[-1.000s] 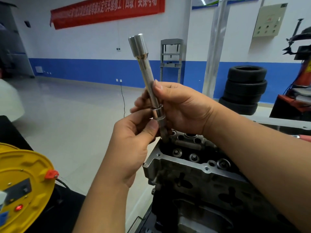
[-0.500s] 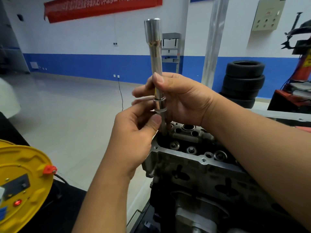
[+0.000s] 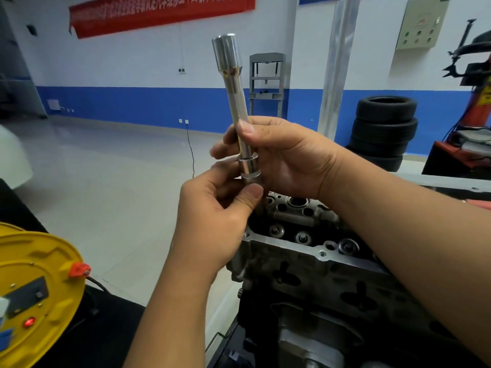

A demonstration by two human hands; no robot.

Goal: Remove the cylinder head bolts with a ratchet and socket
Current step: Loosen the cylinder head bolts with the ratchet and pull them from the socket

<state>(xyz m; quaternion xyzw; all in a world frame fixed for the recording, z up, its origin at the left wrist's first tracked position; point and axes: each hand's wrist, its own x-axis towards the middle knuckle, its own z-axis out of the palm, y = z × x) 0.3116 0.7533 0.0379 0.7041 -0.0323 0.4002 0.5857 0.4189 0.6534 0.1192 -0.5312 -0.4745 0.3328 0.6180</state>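
Note:
A long chrome extension bar [image 3: 235, 99] stands nearly upright above the cylinder head [image 3: 305, 264], its wide square-drive end at the top. My right hand [image 3: 287, 158] grips the bar's knurled shaft from the right. A chrome socket [image 3: 249, 168] sits on the bar's lower end, and my left hand [image 3: 218, 208] pinches just below it with thumb and fingers. A dark bolt shank seems to hang below the socket, mostly hidden by my left thumb. Several bolt heads [image 3: 303, 238] sit in the head's recess.
A yellow cable reel [image 3: 34, 288] stands at the lower left on a dark bench. Stacked tyres [image 3: 382, 128] and a metal post [image 3: 337, 65] are behind the engine. A grey press frame [image 3: 267, 83] stands at the blue-and-white wall.
The bar went from leaning left to nearly upright, then tipped slightly left again. Both hands kept their hold on it, and the view shifted a little.

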